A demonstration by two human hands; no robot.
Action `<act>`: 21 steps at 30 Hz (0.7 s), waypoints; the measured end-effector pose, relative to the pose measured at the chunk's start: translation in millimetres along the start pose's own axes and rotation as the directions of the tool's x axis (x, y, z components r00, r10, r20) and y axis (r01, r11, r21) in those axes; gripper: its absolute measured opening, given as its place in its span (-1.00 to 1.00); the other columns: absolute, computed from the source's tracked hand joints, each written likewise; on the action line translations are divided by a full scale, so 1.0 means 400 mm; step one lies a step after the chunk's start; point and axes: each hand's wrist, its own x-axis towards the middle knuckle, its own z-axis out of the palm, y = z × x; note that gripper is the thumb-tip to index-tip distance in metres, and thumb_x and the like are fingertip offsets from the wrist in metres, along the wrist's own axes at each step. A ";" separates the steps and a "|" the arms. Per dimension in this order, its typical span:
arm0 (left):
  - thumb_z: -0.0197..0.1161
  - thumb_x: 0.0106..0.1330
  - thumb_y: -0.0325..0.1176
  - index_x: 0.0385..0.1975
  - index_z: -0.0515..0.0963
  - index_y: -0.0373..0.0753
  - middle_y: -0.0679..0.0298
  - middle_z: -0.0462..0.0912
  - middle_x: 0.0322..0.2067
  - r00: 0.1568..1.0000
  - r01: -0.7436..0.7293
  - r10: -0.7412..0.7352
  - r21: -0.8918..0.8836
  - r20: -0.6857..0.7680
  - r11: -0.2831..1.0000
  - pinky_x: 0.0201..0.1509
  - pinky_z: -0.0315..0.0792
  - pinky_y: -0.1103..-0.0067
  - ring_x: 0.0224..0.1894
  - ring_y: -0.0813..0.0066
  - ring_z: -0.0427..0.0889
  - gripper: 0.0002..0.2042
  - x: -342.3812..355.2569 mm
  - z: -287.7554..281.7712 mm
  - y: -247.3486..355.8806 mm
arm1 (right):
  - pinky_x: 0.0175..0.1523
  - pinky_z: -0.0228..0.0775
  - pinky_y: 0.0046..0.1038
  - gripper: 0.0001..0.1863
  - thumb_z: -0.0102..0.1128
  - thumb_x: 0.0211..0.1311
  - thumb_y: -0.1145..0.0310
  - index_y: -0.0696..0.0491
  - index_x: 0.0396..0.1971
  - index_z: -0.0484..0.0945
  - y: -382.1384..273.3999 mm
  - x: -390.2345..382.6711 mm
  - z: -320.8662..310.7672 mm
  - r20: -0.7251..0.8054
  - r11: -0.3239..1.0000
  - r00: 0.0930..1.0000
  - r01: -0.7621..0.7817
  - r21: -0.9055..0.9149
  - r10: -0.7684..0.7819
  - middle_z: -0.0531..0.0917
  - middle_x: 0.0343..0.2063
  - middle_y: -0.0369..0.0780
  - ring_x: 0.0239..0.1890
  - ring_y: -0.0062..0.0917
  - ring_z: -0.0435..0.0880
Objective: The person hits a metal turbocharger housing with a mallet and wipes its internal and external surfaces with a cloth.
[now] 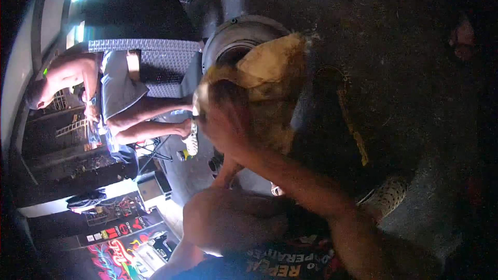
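A crumpled, stained yellow cloth or sheet (270,62) lies against a round grey metal-looking ring (244,26) on the dark floor. My right hand (224,114) is on the pale bunched part at its left side, blurred and dim, so its fingers cannot be made out. My left forearm rises behind the right one; that hand is mostly hidden beneath it, at the cloth. A dark cylindrical object (213,165) stands just below them.
At left a co-worker in grey shorts (122,88) bends beside a grey woven seat (155,59), one shoed foot (191,140) near my hands. A yellow chain or strap (353,135) lies rightward on the floor, near my shoe (389,197). Cases (150,194) stand lower left.
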 end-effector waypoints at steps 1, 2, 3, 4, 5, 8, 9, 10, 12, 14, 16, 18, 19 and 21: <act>0.27 0.06 -0.36 0.04 0.30 -0.26 0.12 0.44 -0.05 1.000 0.012 -0.011 -0.039 0.022 0.999 0.03 0.35 0.45 -0.04 0.33 0.46 -0.50 0.011 0.006 -0.011 | 0.16 0.11 -0.15 -0.49 0.15 -0.06 0.21 0.20 -0.11 0.42 0.005 0.006 0.047 -0.265 1.000 0.964 0.010 -0.016 -0.014 0.43 -0.09 -0.02 0.01 -0.15 0.38; 0.25 0.08 -0.36 0.04 0.30 -0.26 0.13 0.43 -0.04 0.998 0.017 -0.013 -0.075 0.053 0.997 0.03 0.35 0.45 -0.04 0.34 0.45 -0.50 0.022 0.018 -0.023 | 0.18 0.09 -0.14 -0.45 0.16 -0.07 0.19 0.19 -0.06 0.41 0.017 0.011 0.089 -0.515 0.999 0.857 0.019 -0.046 -0.040 0.44 -0.08 -0.03 0.04 -0.16 0.36; 0.24 0.09 -0.36 0.05 0.29 -0.25 0.13 0.42 -0.03 0.999 0.031 -0.029 -0.074 0.033 0.997 0.03 0.35 0.45 -0.03 0.34 0.45 -0.51 0.004 -0.007 -0.005 | 0.18 0.08 -0.11 -0.45 0.16 -0.07 0.19 0.16 -0.04 0.40 0.002 -0.004 0.081 -0.447 0.999 0.894 0.032 -0.023 -0.038 0.42 -0.07 -0.02 0.07 -0.16 0.34; 0.23 0.11 -0.36 0.05 0.28 -0.25 0.13 0.42 -0.02 0.999 0.040 -0.036 -0.097 0.041 0.995 0.04 0.35 0.45 -0.03 0.34 0.45 -0.52 0.002 -0.010 -0.002 | 0.18 0.07 -0.07 -0.44 0.15 -0.07 0.18 0.14 -0.02 0.40 0.018 -0.031 0.068 -0.380 0.999 0.924 0.030 -0.027 -0.038 0.41 -0.05 -0.01 0.09 -0.17 0.32; 0.21 0.12 -0.36 0.06 0.28 -0.25 0.13 0.41 -0.02 0.998 0.048 -0.044 -0.117 0.042 0.992 0.04 0.35 0.45 -0.02 0.34 0.44 -0.52 0.001 -0.014 0.001 | 0.20 0.03 -0.04 -0.43 0.14 -0.07 0.16 0.08 0.01 0.39 0.063 -0.068 0.088 -0.342 0.986 0.927 0.119 -0.121 -0.154 0.38 -0.01 -0.05 0.11 -0.19 0.29; 0.17 0.17 -0.35 0.08 0.26 -0.24 0.14 0.39 0.00 0.996 0.092 -0.083 -0.273 0.045 0.958 0.05 0.35 0.45 -0.01 0.35 0.43 -0.54 0.009 -0.021 -0.025 | 0.19 0.08 -0.09 -0.49 0.05 -0.07 0.20 0.08 -0.05 0.42 0.132 -0.138 0.025 -0.262 0.954 0.925 0.228 -0.195 -0.275 0.44 -0.08 -0.14 0.02 -0.22 0.37; 0.16 0.19 -0.35 0.09 0.25 -0.23 0.14 0.39 0.01 0.993 0.116 -0.109 -0.334 0.039 0.935 0.06 0.34 0.45 0.00 0.35 0.43 -0.55 0.010 -0.019 -0.025 | 0.19 0.08 -0.09 -0.49 0.05 -0.07 0.20 0.08 -0.05 0.42 0.168 -0.150 0.008 -0.264 0.954 0.924 0.235 -0.186 -0.278 0.44 -0.08 -0.14 0.02 -0.22 0.37; 0.15 0.20 -0.35 0.09 0.24 -0.23 0.15 0.38 0.02 0.990 0.140 -0.137 -0.404 0.037 0.904 0.06 0.34 0.45 0.00 0.35 0.42 -0.55 0.007 -0.019 -0.028 | 0.18 0.08 -0.08 -0.52 0.06 -0.06 0.19 0.06 -0.07 0.44 0.200 -0.157 -0.002 -0.278 0.936 0.900 0.289 -0.200 -0.337 0.45 -0.10 -0.17 0.02 -0.24 0.37; 0.12 0.24 -0.35 0.10 0.23 -0.22 0.15 0.37 0.03 0.959 0.257 -0.268 -0.673 0.090 0.694 0.07 0.34 0.44 0.01 0.35 0.41 -0.56 0.002 -0.021 -0.038 | 0.17 0.09 -0.07 -0.54 0.07 -0.06 0.18 0.04 -0.10 0.46 0.238 -0.175 -0.008 -0.288 0.916 0.873 0.349 -0.198 -0.395 0.46 -0.12 -0.20 0.02 -0.26 0.37; 0.06 0.28 -0.34 0.14 0.18 -0.21 0.16 0.33 0.06 0.921 0.324 -0.354 -0.822 0.162 0.468 0.08 0.34 0.44 0.02 0.38 0.40 -0.57 -0.003 -0.022 -0.044 | 0.16 0.07 -0.02 -0.57 0.08 -0.04 0.17 0.03 -0.13 0.48 0.254 -0.192 -0.005 -0.251 0.954 0.922 0.266 -0.140 -0.294 0.46 -0.12 -0.19 0.04 -0.24 0.34; 0.20 0.18 -0.37 0.15 0.13 -0.23 0.19 0.34 0.02 0.980 0.138 -0.195 -0.550 -0.047 0.824 0.10 0.32 0.43 0.01 0.42 0.38 -0.45 -0.002 0.002 -0.040 | 0.19 0.02 0.00 -0.57 0.11 -0.01 0.14 0.00 -0.10 0.47 0.257 -0.198 -0.004 -0.186 0.962 0.947 0.245 -0.121 -0.264 0.44 -0.10 -0.17 0.05 -0.23 0.32; 0.26 0.13 -0.39 0.15 0.12 -0.23 0.19 0.33 0.02 0.997 0.071 -0.078 -0.314 -0.012 0.947 0.10 0.31 0.43 0.01 0.42 0.38 -0.40 -0.011 0.026 0.000 | 0.22 -0.02 0.01 -0.56 0.13 0.03 0.12 -0.02 -0.08 0.47 0.265 -0.202 0.003 -0.122 0.969 0.965 0.220 -0.109 -0.233 0.42 -0.08 -0.15 0.07 -0.23 0.31; 0.32 0.07 -0.42 0.14 0.11 -0.24 0.19 0.32 0.02 0.997 -0.028 0.032 -0.067 0.068 0.997 0.11 0.30 0.43 0.01 0.41 0.38 -0.35 -0.010 0.036 0.015 | 0.22 -0.02 0.01 -0.56 0.14 0.02 0.11 -0.03 -0.09 0.47 0.273 -0.203 0.010 -0.127 0.964 0.958 0.242 -0.113 -0.256 0.42 -0.08 -0.16 0.06 -0.23 0.31; 0.35 0.01 -0.46 0.14 0.12 -0.25 0.20 0.34 0.00 1.000 -0.008 0.007 0.015 0.008 1.000 0.09 0.31 0.44 -0.01 0.41 0.38 -0.32 -0.017 0.017 0.012 | 0.22 -0.03 0.02 -0.57 0.15 0.01 0.11 -0.03 -0.10 0.48 0.279 -0.205 0.016 -0.130 0.958 0.951 0.267 -0.107 -0.280 0.42 -0.09 -0.17 0.06 -0.23 0.31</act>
